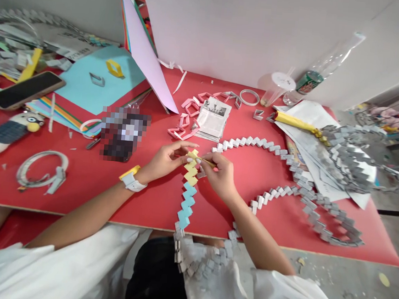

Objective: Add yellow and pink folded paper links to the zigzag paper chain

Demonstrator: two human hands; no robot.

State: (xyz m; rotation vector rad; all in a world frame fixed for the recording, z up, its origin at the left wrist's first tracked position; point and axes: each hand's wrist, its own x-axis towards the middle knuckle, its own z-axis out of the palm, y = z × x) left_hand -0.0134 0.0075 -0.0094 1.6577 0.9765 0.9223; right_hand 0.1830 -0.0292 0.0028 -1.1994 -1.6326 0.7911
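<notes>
A folded-paper zigzag chain (pixel 187 199) runs from my lap up over the table edge, grey below, then blue, with yellow links at its top end. My left hand (pixel 169 161), with a pale watch on the wrist, pinches the yellow end from the left. My right hand (pixel 221 173) is closed at the same end, its fingertips on a thin yellowish strip that reaches the chain. Its exact kind is partly hidden by the fingers. More grey chain (pixel 255 143) curves across the table to the right of my hands.
Ahead lie pink folded paper links (pixel 184 120) and a stack of printed paper pieces (pixel 211 118). A phone (pixel 26 90), a bird-shaped plush (pixel 11 130) and a ring of strips (pixel 42 171) are left. A plastic cup (pixel 276 89) and green-labelled bottle (pixel 306 86) stand behind.
</notes>
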